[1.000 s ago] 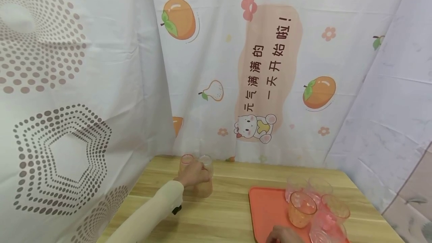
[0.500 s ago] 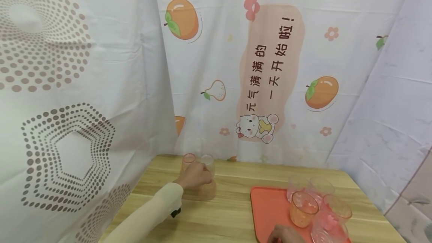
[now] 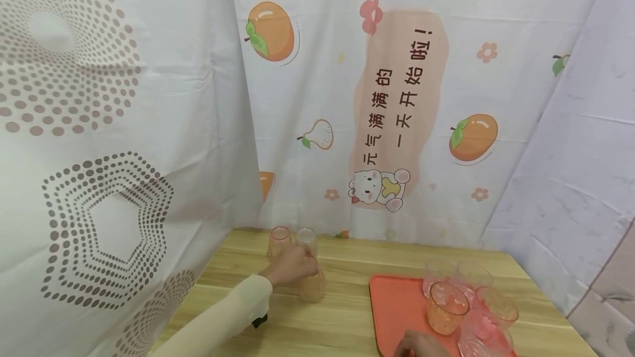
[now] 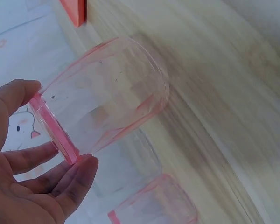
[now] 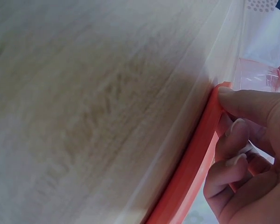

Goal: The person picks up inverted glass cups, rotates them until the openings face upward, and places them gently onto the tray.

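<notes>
Gripping a see-through pink cup [image 3: 313, 289], the left hand [image 3: 291, 265] is over the wooden table [image 3: 342, 321] in the head view, near two more cups [image 3: 280, 240]; the right hand [image 3: 420, 345] is at a red tray [image 3: 397, 299] bearing cups [image 3: 441, 319]. Left wrist view: thumb and fingers pinch the pink cup's base, mouth toward the table. Right wrist view: thumb and finger pinch the tray's rim.

Looks forward and down from head across table [image 3: 342, 318] to curtain [image 3: 317, 81]; peers closely from left wrist at held cup [image 4: 109, 88], from right at tray [image 5: 198, 154], sharing both with head.
</notes>
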Demonstrator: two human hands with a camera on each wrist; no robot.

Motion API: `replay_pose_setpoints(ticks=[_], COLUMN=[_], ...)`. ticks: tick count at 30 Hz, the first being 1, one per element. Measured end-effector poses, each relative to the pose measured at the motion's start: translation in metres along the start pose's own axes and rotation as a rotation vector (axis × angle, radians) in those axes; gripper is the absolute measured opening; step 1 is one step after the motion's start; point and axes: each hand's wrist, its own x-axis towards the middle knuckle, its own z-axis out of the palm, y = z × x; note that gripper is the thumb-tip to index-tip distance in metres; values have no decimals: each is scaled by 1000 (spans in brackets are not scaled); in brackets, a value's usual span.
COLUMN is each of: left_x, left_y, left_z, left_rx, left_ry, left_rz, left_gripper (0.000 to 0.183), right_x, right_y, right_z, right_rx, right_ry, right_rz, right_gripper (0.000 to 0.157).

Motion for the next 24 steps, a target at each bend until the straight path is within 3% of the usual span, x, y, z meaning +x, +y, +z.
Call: replay_pose_setpoints(ticks=[14, 21, 24], left_x=[-5, -10, -12], left_y=[12, 20, 23], left_z=[8, 9, 10], left_rx=[-28, -38, -76], left_ry=[-18, -20, -41], left_rz=[54, 100, 80], left_gripper=[26, 31, 30], right_x=[-1, -1, 0], right_y=[-5, -3, -2], right_z=[0, 0, 0], right_rx=[8, 8, 2], right_ry=[-11, -8, -7], right_rz=[94, 72, 63], right_gripper=[10, 10, 9])
